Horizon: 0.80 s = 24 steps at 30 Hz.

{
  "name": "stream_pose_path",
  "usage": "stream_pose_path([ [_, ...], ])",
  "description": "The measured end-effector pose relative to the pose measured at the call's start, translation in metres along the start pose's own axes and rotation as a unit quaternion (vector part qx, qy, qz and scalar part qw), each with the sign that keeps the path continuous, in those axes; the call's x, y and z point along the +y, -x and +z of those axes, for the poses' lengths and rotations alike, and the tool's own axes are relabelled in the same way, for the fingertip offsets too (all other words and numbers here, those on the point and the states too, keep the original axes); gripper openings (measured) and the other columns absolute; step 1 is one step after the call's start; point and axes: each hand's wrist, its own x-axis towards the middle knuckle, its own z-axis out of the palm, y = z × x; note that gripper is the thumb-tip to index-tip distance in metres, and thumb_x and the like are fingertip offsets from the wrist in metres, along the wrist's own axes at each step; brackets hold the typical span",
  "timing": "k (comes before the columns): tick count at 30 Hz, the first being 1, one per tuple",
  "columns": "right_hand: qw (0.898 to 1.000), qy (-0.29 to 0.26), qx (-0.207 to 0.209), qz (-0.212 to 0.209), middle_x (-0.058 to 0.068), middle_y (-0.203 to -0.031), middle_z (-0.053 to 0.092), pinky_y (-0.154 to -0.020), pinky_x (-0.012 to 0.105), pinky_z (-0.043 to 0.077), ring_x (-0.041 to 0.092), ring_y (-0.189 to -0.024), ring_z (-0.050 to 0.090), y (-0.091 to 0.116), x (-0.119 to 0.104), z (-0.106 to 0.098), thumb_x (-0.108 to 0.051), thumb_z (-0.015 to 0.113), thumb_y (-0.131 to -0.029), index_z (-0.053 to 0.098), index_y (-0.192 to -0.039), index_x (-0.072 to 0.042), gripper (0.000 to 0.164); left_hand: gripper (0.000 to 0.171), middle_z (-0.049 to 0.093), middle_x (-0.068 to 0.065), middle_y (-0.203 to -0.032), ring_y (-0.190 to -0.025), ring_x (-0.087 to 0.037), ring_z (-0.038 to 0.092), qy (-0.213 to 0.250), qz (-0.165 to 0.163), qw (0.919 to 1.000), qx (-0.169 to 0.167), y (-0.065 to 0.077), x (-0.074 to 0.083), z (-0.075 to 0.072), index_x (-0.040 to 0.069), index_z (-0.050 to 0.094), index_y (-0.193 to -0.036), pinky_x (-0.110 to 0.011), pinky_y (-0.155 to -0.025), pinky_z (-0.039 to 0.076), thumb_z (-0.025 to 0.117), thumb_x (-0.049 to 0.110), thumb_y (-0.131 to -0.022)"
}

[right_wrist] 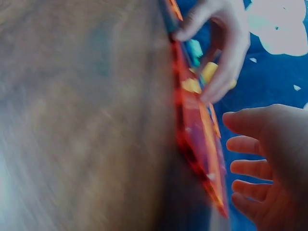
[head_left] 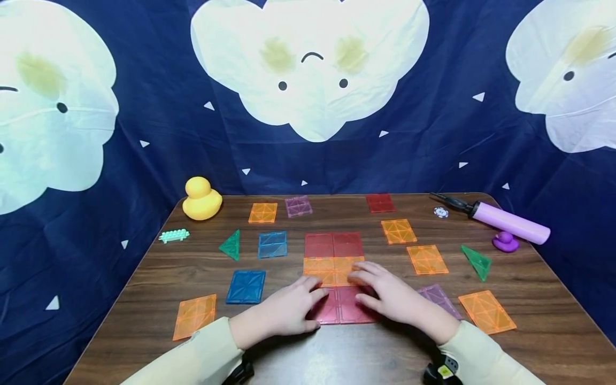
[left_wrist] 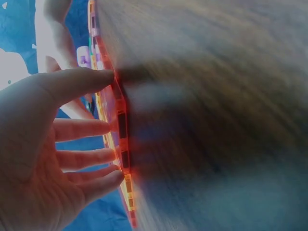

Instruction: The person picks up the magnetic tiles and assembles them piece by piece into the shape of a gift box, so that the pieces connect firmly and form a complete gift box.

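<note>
Translucent square magnetic tiles lie flat in a two-wide block at the table's middle: red tiles [head_left: 333, 244] at the far end, orange tiles [head_left: 332, 266] between, pinkish-red tiles [head_left: 344, 315] nearest. My left hand [head_left: 292, 306] rests at the block's left side with loosely spread fingers; in the left wrist view its fingertips [left_wrist: 108, 126] meet the tile edges. Over the block's right side is my right hand [head_left: 397, 297], its relaxed fingers [right_wrist: 250, 168] a little away from the tiles in the right wrist view. Neither hand grips anything. A purple tile [head_left: 439, 299] is partly hidden behind the right forearm.
Left of the block are blue tiles [head_left: 246, 286], a green triangle [head_left: 231, 246], a yellow duck [head_left: 201, 200] and an orange tile [head_left: 194, 316]. On the right lie more orange tiles [head_left: 427, 260], a green triangle [head_left: 476, 262], a purple duck [head_left: 505, 241] and a lilac pump [head_left: 510, 222].
</note>
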Motion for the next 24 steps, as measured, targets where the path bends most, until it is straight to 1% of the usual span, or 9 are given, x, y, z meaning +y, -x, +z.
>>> stream_pose_path([
  [5,0.998,0.02,0.043,0.034,0.022,-0.145,0.052,-0.107,0.06,0.04,0.042,-0.135,0.047,0.01,0.016,-0.019,-0.02,0.072,-0.097,0.063,-0.136,-0.003,0.044,0.063,0.053,-0.014,-0.14,-0.127,-0.029,0.051,0.003,0.002,1.0,0.004,-0.003,0.001,0.0,0.009,0.061,-0.139,-0.038,-0.103,0.049,0.076,0.044,-0.09],
  [10,0.994,0.04,0.081,0.064,0.026,-0.14,0.055,-0.103,0.062,0.042,0.046,-0.129,0.051,0.025,0.039,-0.035,-0.016,0.072,-0.096,0.063,-0.133,0.002,0.042,0.063,0.051,-0.014,-0.145,-0.132,-0.03,0.047,0.01,-0.003,0.9999,-0.003,-0.005,0.001,0.001,0.008,0.06,-0.14,-0.038,-0.106,0.047,0.074,0.045,-0.091],
  [14,0.99,0.053,0.09,0.095,0.03,-0.138,0.054,-0.101,0.066,0.041,0.051,-0.126,0.051,0.038,0.056,-0.044,-0.014,0.071,-0.096,0.063,-0.131,0.006,0.041,0.065,0.05,-0.015,-0.146,-0.135,-0.032,0.048,0.011,-0.007,0.9999,-0.008,-0.005,0.003,0.001,0.007,0.057,-0.142,-0.039,-0.108,0.045,0.074,0.045,-0.091],
  [17,0.986,0.062,0.094,0.126,0.034,-0.136,0.055,-0.1,0.067,0.041,0.055,-0.124,0.05,0.046,0.065,-0.047,-0.013,0.072,-0.094,0.063,-0.128,0.01,0.042,0.067,0.049,-0.015,-0.147,-0.136,-0.032,0.049,0.01,-0.007,0.9999,-0.01,-0.005,0.003,0.001,0.008,0.055,-0.145,-0.04,-0.109,0.044,0.073,0.045,-0.092],
  [20,0.983,0.072,0.089,0.145,0.036,-0.132,0.056,-0.099,0.068,0.041,0.058,-0.121,0.051,0.052,0.071,-0.047,-0.014,0.073,-0.093,0.064,-0.125,0.012,0.042,0.067,0.049,-0.014,-0.148,-0.136,-0.031,0.048,0.008,-0.007,0.9999,-0.01,-0.004,0.004,0.002,0.009,0.054,-0.147,-0.039,-0.108,0.045,0.072,0.045,-0.092],
  [24,0.981,0.072,0.075,0.161,0.037,-0.131,0.055,-0.099,0.068,0.041,0.058,-0.122,0.05,0.054,0.073,-0.043,-0.014,0.073,-0.093,0.063,-0.125,0.014,0.043,0.066,0.049,-0.014,-0.148,-0.137,-0.03,0.047,0.005,-0.007,0.9999,-0.01,-0.004,0.004,0.001,0.01,0.055,-0.146,-0.039,-0.106,0.046,0.072,0.045,-0.092],
])
